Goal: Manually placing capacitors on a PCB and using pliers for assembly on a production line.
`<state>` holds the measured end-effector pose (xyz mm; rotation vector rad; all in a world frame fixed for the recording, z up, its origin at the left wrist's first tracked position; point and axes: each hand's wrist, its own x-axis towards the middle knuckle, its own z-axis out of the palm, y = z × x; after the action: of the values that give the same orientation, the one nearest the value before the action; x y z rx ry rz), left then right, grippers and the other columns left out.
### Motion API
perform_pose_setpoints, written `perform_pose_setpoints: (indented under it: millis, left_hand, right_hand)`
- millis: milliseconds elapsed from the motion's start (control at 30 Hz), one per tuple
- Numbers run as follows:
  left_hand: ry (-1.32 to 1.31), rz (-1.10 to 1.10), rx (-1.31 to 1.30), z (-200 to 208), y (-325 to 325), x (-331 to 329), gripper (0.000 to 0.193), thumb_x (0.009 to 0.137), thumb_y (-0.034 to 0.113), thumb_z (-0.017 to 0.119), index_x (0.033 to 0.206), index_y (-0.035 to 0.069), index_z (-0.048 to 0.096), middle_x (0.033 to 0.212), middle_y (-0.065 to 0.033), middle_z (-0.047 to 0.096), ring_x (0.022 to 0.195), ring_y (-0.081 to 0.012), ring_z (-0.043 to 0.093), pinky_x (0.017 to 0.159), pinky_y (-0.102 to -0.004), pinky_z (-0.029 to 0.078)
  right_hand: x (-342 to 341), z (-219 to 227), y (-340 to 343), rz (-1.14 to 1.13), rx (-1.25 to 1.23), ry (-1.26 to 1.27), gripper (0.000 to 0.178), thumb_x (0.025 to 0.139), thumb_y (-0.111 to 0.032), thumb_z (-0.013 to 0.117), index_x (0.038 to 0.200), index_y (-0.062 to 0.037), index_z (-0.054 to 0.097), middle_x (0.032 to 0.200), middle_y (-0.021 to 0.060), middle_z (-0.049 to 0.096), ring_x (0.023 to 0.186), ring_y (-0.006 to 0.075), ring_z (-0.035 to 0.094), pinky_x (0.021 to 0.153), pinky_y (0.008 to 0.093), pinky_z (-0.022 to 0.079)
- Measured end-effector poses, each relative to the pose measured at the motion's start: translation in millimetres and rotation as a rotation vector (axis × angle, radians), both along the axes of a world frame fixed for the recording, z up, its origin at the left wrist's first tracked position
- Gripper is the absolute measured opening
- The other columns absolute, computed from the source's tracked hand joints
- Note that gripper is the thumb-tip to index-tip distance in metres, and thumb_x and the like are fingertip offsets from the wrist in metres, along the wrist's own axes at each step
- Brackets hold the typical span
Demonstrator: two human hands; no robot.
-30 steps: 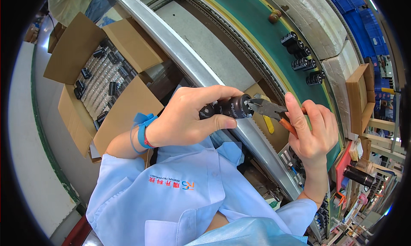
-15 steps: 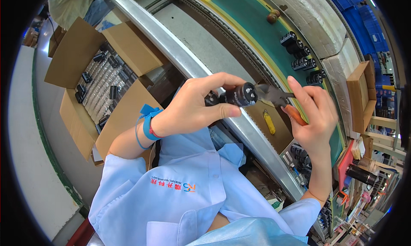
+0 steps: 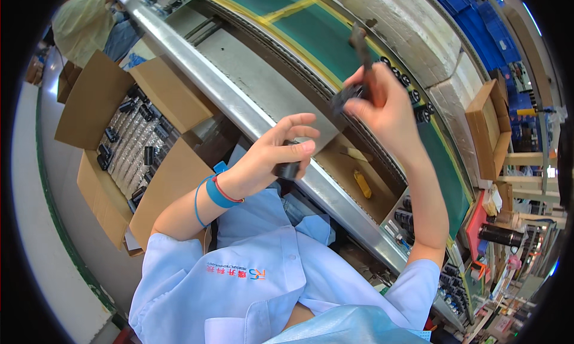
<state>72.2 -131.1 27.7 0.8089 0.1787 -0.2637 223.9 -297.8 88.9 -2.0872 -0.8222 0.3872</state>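
My left hand [image 3: 276, 148] is curled round a black cylindrical capacitor [image 3: 287, 166] in front of my shirt, a few fingers lifted off it. Over the green belt, my right hand [image 3: 385, 107] is closed on a pair of pliers [image 3: 361, 48] with an orange-red grip. A second black capacitor [image 3: 347, 97], smeared by motion, sits at the thumb and fingers of that same hand. Beyond the hand, several black capacitors [image 3: 414, 96] stand in a row along the far side of the green belt [image 3: 305, 27].
An open carton [image 3: 98, 191] at my left has several capacitors lying on bubble wrap. A metal rail [image 3: 227, 96] crosses in front of me. Past it, a yellow tool [image 3: 362, 184] lies on brown board. A shallow cardboard box [image 3: 487, 131] stands right; another person [image 3: 81, 27] is upper left.
My right hand has swung up and left over the belt with the pliers, a capacitor now in it too. The left hand has drawn back and down, away from the plier jaws.
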Motion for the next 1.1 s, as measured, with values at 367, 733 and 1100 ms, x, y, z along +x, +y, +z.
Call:
perform_pose_setpoints:
  millis: [367,733,1100]
  left_hand:
    - [-0.029,-0.036,-0.162,-8,28,-33,0.062,0.091,0.017,0.062,0.142,0.003,0.030,0.129,-0.0138,0.049,0.113,-0.0225,0.055,0.096,-0.0370,0.048]
    - [-0.497,0.296,0.629,10,32,-26,0.050,0.081,0.013,0.074,0.125,0.001,0.053,0.102,-0.0053,0.060,0.093,-0.0120,0.056,0.082,-0.0267,0.048]
    - [-0.443,0.160,0.321,26,14,-35,0.053,0.091,0.036,0.063,0.124,-0.002,0.048,0.091,-0.0019,0.055,0.069,-0.0047,0.049,0.058,-0.0199,0.041]
  right_hand:
    - [95,-28,35,-0.301,-0.709,-0.637,0.033,0.075,-0.020,0.069,0.105,-0.0137,0.057,0.100,0.0137,0.067,0.091,0.0373,0.064,0.077,0.0484,0.050]
    - [-42,31,7,0.072,-0.027,-0.306,0.045,0.070,-0.015,0.078,0.110,-0.0057,0.060,0.086,0.0093,0.061,0.077,0.0230,0.061,0.067,0.0318,0.047]
    - [-70,23,-33,0.180,-0.051,-0.466,0.053,0.059,-0.013,0.082,0.108,-0.0087,0.065,0.089,0.0077,0.062,0.079,0.0265,0.061,0.068,0.0358,0.048]
